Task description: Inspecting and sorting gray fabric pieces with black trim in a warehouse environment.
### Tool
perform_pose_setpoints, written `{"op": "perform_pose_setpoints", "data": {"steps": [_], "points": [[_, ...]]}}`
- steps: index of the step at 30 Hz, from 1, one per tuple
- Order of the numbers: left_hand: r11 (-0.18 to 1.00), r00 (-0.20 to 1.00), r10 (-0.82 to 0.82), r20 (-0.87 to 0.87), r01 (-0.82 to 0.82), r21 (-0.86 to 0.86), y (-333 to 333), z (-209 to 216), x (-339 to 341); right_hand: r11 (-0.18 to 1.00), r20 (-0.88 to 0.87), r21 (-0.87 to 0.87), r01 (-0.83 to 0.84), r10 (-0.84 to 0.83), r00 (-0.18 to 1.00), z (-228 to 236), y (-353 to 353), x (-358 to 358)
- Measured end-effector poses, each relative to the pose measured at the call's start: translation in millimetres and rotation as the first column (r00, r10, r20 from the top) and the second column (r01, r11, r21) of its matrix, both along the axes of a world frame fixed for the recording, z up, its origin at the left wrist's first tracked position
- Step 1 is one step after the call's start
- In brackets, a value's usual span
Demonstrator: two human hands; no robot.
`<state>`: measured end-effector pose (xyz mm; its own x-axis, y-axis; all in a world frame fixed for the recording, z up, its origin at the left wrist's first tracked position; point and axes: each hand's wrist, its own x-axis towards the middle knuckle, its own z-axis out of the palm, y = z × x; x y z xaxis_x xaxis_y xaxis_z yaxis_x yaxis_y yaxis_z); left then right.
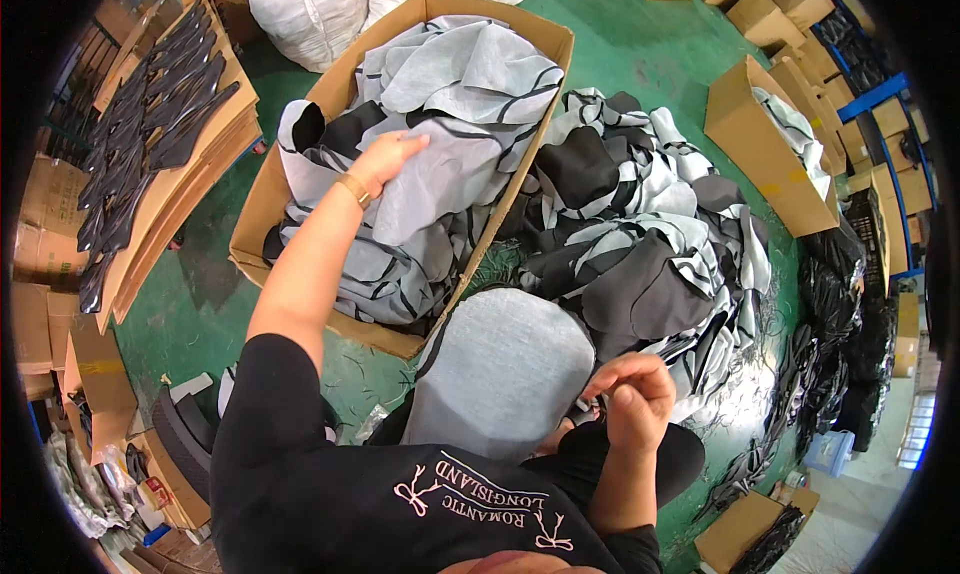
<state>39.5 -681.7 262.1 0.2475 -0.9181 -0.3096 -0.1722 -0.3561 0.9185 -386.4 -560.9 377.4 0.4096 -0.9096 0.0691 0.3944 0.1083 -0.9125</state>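
We are curling our right hand (632,394) nearest to us, fingers bunched and pinching something small at the edge of the grey fabric piece (500,369); what sits between the fingertips is too small to make out. The right forearm is rising from the lower edge, bent up so the wrist is hovering just beside the piece's right edge. That grey piece, rounded at the top, is lying across our lap, just in front of the cardboard box (280,189).

Farther out, we are stretching our left arm forward and a little to the right, almost straight, with a thin gold bracelet (352,188) at the wrist. Our left hand (385,159) is lying half open, palm down, fingers loosely closing on the top layer of grey and black fabric pieces (450,104) that are filling the box.

To the right of the box, a loose heap of similar fabric (650,234) is spreading over the green floor (200,314). At far left, dark strips (150,114) are lying on stacked cardboard sheets (195,189).
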Motion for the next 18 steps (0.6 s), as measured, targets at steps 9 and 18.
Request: {"op": "perform_pose_setpoints", "data": {"steps": [9,18], "points": [[0.836,0.420,-0.260,-0.870,-0.354,-0.420,167,201,-148,0.962,0.093,0.072,-0.265,0.258,0.962,32,1,45],[0.678,0.468,-0.733,-0.494,0.441,-0.588,270,90,-178,0.958,0.287,0.276,-0.080,-0.003,0.958,29,44,-4]]}}
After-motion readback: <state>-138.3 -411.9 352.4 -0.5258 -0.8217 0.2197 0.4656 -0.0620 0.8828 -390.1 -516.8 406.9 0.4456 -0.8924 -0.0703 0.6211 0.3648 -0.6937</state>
